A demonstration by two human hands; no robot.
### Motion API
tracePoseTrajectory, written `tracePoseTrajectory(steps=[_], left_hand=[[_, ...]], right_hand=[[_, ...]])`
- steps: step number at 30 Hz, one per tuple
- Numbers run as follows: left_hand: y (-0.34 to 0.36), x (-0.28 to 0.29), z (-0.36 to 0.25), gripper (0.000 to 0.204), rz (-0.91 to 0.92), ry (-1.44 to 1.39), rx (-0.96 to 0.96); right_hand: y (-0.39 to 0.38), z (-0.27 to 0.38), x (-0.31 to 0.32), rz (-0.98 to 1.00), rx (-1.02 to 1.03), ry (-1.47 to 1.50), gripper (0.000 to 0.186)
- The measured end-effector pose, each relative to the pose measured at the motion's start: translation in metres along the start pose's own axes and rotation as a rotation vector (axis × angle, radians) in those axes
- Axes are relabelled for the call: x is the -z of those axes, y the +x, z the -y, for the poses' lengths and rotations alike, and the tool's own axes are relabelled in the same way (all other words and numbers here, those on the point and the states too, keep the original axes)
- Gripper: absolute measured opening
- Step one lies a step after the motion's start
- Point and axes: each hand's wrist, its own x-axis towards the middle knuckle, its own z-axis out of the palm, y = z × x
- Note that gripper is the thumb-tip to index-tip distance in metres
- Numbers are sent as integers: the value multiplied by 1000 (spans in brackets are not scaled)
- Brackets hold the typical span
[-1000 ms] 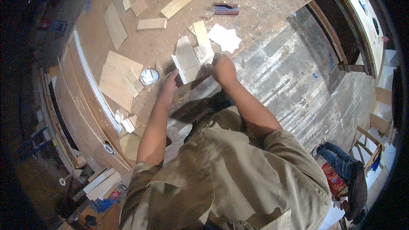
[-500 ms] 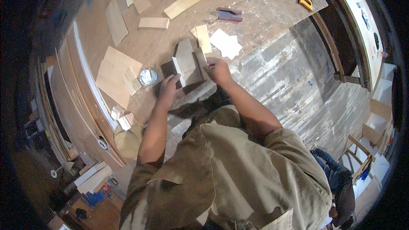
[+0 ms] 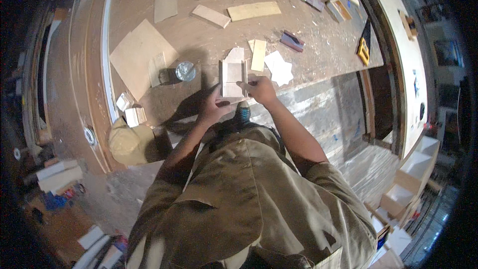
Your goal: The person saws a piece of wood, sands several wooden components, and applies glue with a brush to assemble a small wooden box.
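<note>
A small, shallow, pale wooden tray (image 3: 232,72) with raised sides stands near the bench's front edge. My left hand (image 3: 215,105) is closed on its lower left corner, the fingertips partly hidden. With thumb and fingers, my right hand (image 3: 258,89) grips the right side. Just behind the tray lies a thin yellowish wood strip (image 3: 259,56); white square sheets (image 3: 279,68) are to its right. A clear or metal container (image 3: 185,71) sits left of the tray.
The brown bench top (image 3: 219,40) carries plywood pieces (image 3: 139,60), a maroon block (image 3: 292,41), small wooden boxes (image 3: 338,11) and a yellow-handled saw (image 3: 364,50). A tan cap-like object (image 3: 127,142) sits at lower left, open wooden boxes (image 3: 398,199) at lower right.
The view has turned, showing more boxes at the back right. The strip my right hand held at an angle now lies along the tray's right side. The person at lower right is out of sight.
</note>
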Motion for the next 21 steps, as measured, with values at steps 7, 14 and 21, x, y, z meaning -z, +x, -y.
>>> tracePoseTrajectory(steps=[7,14,21], left_hand=[[-3,1,-13,96,-73,345,-135],[-5,-41,-20,126,-363,511,-26],[1,-60,-13,126,-536,602,-49]], right_hand=[[11,-20,-16,-5,-58,122,37],[3,-12,-13,109,-187,379,35],[8,-40,-14,111,-280,510,37]])
